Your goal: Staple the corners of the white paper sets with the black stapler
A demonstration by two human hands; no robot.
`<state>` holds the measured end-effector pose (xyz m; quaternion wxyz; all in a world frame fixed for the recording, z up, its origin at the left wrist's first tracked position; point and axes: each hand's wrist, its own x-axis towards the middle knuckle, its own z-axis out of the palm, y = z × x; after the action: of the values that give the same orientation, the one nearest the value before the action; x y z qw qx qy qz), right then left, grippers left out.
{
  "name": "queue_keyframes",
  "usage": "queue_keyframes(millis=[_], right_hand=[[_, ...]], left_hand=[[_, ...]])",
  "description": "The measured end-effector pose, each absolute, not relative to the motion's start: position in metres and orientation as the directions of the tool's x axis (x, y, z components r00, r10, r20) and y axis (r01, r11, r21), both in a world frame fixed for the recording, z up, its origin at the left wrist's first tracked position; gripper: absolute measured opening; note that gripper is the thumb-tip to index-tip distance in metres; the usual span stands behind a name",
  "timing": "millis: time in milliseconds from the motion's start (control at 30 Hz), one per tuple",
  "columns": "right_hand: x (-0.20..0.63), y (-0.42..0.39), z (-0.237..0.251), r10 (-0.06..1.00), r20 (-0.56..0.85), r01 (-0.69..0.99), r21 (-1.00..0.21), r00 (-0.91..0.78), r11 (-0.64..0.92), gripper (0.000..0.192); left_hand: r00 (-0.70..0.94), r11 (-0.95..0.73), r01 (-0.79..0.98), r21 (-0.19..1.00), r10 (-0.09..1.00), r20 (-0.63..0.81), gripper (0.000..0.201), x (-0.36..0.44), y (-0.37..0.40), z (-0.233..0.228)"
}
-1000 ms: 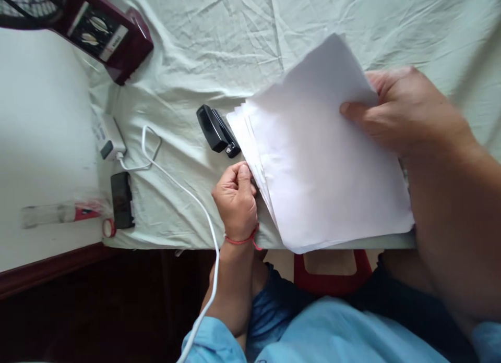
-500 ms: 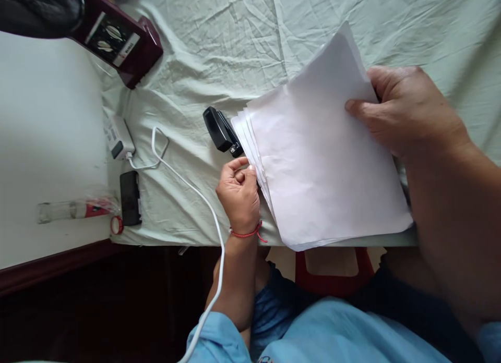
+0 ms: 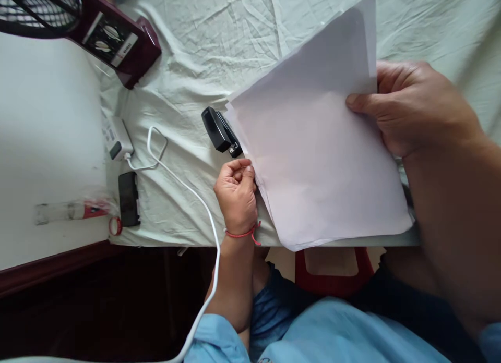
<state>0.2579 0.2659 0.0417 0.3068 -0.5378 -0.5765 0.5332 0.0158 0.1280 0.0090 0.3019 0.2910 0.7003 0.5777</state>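
Note:
A thin stack of white paper sheets (image 3: pixel 313 149) is tilted up over the table's front edge, its far right corner raised. My right hand (image 3: pixel 418 107) grips the right side, thumb on top and fingers behind, hidden by the sheets. At the left edge my left hand (image 3: pixel 237 191), with a red string at the wrist, pinches the paper between thumb and forefinger. Just beyond that hand a black stapler (image 3: pixel 221 131) lies on the cloth, close to the sheets' left edge.
A pale green cloth (image 3: pixel 188 76) covers the table. On the left are a maroon fan (image 3: pixel 133 50), a white power adapter (image 3: pixel 117 138), a white cable (image 3: pixel 191 185), a black phone (image 3: pixel 129 198), a red tape roll (image 3: pixel 115 226) and a clear bottle (image 3: pixel 70 210). A red stool (image 3: pixel 332 282) stands below.
The far right corner of the sheets has risen and moved away from me. The sheets' left edges, fanned out before, now lie closer together. My left hand has stayed nearly in place.

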Motion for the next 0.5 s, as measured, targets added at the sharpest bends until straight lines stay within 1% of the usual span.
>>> queue_keyframes(millis=[67, 133, 233, 333, 500], right_hand=[[0.2581, 0.2664, 0.0398, 0.940, -0.254, 0.126, -0.965, -0.227, -0.231, 0.034], [0.2587, 0.2674, 0.0380, 0.941, -0.271, 0.056, -0.963, -0.203, -0.265, 0.037], [0.2600, 0.2690, 0.0363, 0.936, -0.301, 0.044, -0.954, -0.180, -0.298, 0.040], [0.2608, 0.2701, 0.0346, 0.930, -0.311, 0.036, -0.950, -0.196, -0.310, 0.038], [0.2613, 0.2696, 0.0330, 0.938, -0.288, 0.058, -0.958, -0.195, -0.282, 0.038]], left_hand=[[-0.653, 0.162, 0.029, 0.986, 0.750, -0.105, 0.026, 0.0164, 0.1272, 0.0098], [-0.662, 0.154, -0.001, 0.988, 0.741, -0.117, 0.030, 0.0171, 0.1268, 0.0104], [-0.672, 0.141, -0.044, 0.989, 0.728, -0.134, 0.033, 0.0182, 0.1273, 0.0111], [-0.663, 0.141, -0.071, 0.987, 0.733, -0.153, 0.035, 0.0189, 0.1280, 0.0122], [-0.637, 0.158, -0.073, 0.985, 0.752, -0.168, 0.022, 0.0188, 0.1280, 0.0144]])
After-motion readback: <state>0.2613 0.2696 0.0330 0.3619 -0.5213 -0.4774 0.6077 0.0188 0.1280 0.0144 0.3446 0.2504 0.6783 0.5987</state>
